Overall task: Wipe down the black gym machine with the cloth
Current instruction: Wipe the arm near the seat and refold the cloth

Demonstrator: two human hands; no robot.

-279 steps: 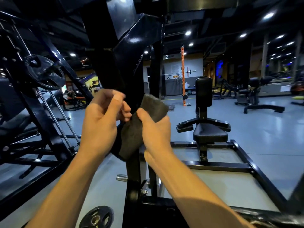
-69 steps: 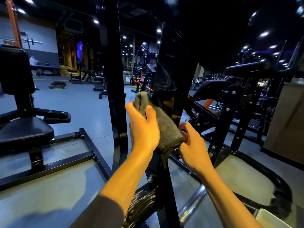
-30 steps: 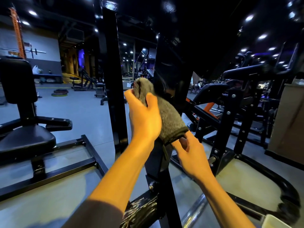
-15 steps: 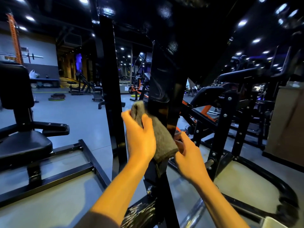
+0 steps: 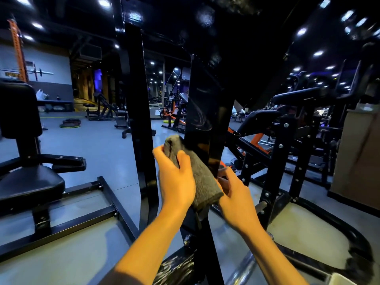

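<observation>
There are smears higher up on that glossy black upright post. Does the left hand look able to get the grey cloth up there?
Probably yes: the left hand already presses the grey cloth against the black upright post, and nothing blocks the face above.

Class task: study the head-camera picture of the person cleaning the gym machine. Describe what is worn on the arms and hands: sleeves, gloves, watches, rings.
Both forearms are bare. The left hand and right hand have no gloves, and no watch, band or ring is visible. A dark grey sleeve edge shows at the bottom of the left arm; the right arm shows no sleeve in view.
</observation>
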